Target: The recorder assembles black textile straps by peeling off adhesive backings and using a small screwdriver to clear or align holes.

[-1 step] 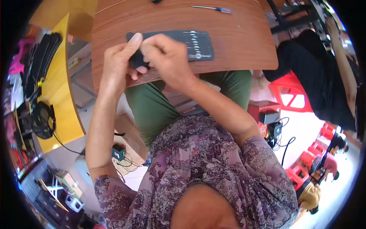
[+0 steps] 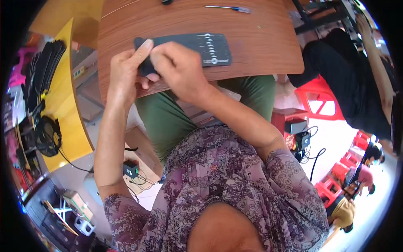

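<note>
On the table (image 2: 268,46), your left hand (image 2: 129,63) grips the dark strip's (image 2: 195,45) left end; your right hand (image 2: 178,67) curls, hold unclear. Likely working that end, you'd next need it steady.

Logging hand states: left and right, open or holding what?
Left hand: closed, holding the dark strip at its left end.
Right hand: curled closed; whether it pinches anything can't be told.

We read this as a workshop. We note a screwdriver (image 2: 243,9) on the wooden tabletop (image 2: 268,52), long black pieces (image 2: 51,65) along a yellow tabletop (image 2: 69,117), a cabled black box (image 2: 130,169), and people (image 2: 344,213) beside red plastic stools (image 2: 328,190).
</note>
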Motion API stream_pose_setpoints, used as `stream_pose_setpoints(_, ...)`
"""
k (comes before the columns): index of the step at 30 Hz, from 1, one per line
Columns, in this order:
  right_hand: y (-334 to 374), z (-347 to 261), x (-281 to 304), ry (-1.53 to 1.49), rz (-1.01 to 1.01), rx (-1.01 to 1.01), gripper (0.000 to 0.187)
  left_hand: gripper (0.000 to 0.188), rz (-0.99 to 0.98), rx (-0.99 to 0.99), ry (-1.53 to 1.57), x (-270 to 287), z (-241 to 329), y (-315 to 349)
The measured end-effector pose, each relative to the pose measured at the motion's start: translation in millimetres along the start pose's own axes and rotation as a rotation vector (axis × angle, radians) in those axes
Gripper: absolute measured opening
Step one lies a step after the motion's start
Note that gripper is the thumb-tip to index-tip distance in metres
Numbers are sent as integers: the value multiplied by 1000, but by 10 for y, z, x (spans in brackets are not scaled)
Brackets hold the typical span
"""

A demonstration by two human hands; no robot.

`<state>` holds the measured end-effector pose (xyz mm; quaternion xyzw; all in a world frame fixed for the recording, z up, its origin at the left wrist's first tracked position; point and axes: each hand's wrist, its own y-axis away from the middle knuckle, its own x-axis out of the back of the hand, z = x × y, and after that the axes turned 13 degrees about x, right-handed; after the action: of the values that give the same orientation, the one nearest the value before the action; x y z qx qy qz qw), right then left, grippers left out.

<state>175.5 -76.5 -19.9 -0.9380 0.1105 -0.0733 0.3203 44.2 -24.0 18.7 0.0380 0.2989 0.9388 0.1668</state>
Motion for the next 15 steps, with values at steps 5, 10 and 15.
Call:
stream_pose_setpoints(5,99,-176,322,505,-73,435,49,34,-42,-16,92,-137,179,30)
stream_pose_setpoints(10,24,-76,728,722,-114,319,40,39,-158,-91,123,-271,399,127)
stream_pose_setpoints(15,-146,-108,941,223,206,-35,18,29,-1,-305,-122,-375,256,51)
